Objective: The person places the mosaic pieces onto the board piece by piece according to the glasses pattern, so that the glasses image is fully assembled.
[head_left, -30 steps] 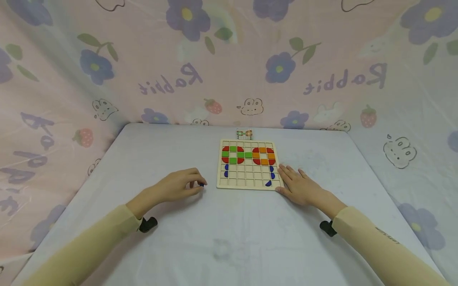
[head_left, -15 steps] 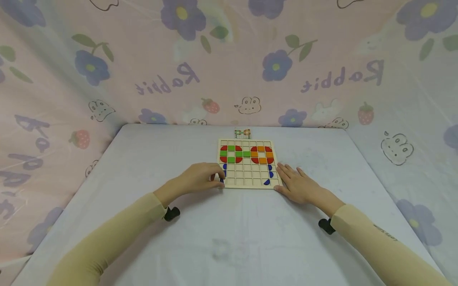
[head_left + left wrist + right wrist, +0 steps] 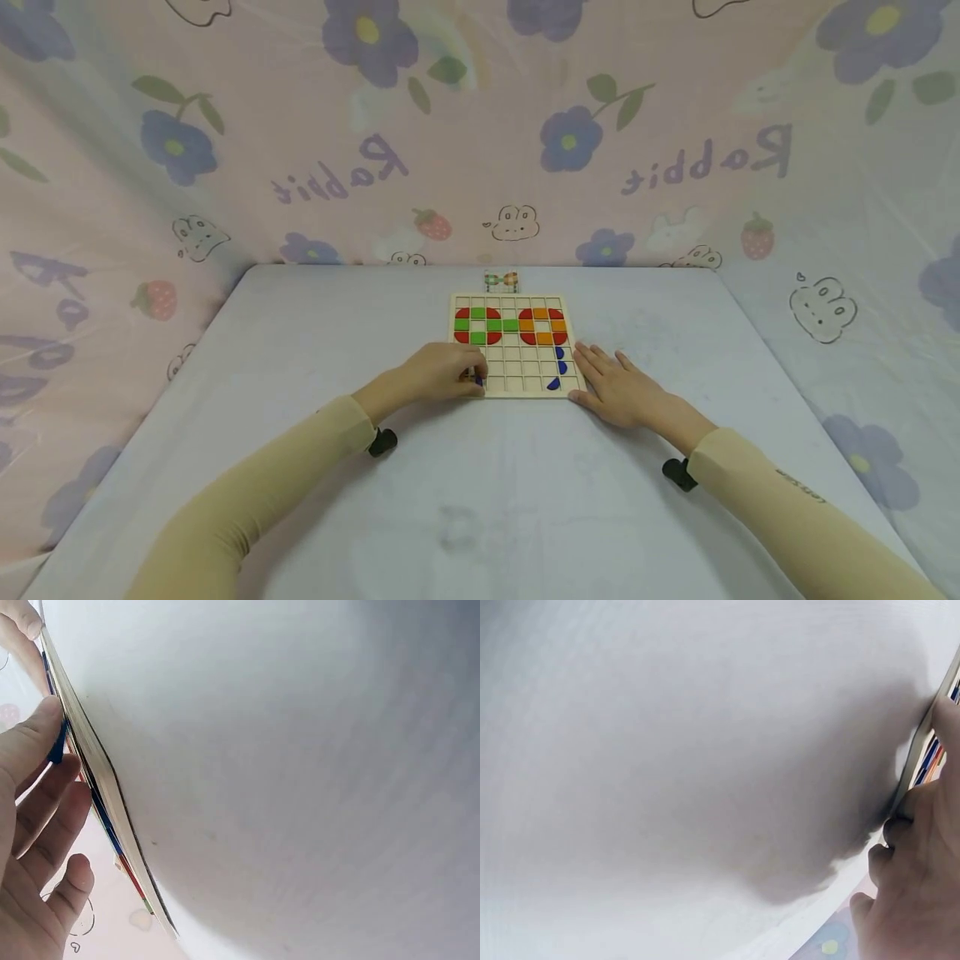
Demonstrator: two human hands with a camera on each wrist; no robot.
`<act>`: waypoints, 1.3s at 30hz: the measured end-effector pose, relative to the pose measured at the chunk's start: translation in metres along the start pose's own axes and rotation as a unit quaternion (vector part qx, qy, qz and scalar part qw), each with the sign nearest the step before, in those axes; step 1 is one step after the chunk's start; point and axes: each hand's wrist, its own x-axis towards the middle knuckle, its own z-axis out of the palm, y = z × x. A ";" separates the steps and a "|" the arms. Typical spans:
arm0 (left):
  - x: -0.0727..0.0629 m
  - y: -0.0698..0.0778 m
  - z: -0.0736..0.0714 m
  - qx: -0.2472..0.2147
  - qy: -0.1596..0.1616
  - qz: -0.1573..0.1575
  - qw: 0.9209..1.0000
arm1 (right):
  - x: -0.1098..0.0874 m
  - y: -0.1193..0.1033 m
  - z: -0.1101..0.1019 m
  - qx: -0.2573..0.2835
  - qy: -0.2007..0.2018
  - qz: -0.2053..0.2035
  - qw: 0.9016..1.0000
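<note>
A wooden grid board (image 3: 517, 382) lies flat on the table, with red, green, orange and blue pieces set in its cells. Over its front left corner, my left hand (image 3: 442, 372) pinches a small blue piece (image 3: 57, 747) between thumb and fingers; the left wrist view shows it tilted against the board's surface. That hand covers the blue pieces on the board's left side in the head view. My right hand (image 3: 622, 390) rests with straight fingers along the board's right edge, thumb at the front corner. Near it are several blue half-round pieces (image 3: 562, 367) in the right columns.
Behind the board stands a small pattern card (image 3: 501, 282) showing a similar coloured design. The white-covered table (image 3: 480, 483) spreads around the board. A printed curtain (image 3: 480, 167) hangs behind and at the sides.
My left hand has moved right, from the table beside the board to over its front left corner, carrying the blue piece. My right hand stays at the right edge.
</note>
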 end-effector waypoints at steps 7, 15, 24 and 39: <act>-0.004 0.000 -0.003 -0.002 -0.006 -0.008 1.000 | 0.001 0.001 0.002 -0.006 0.006 -0.006 1.000; -0.008 -0.004 -0.013 -0.004 -0.020 -0.006 1.000 | -0.001 0.001 -0.001 -0.008 0.003 -0.003 1.000; -0.003 -0.008 -0.007 0.015 -0.029 0.015 0.999 | -0.002 0.003 0.001 -0.008 0.006 0.000 1.000; -0.004 -0.004 -0.009 0.019 -0.021 0.018 0.999 | -0.004 0.001 -0.002 -0.004 0.012 -0.011 1.000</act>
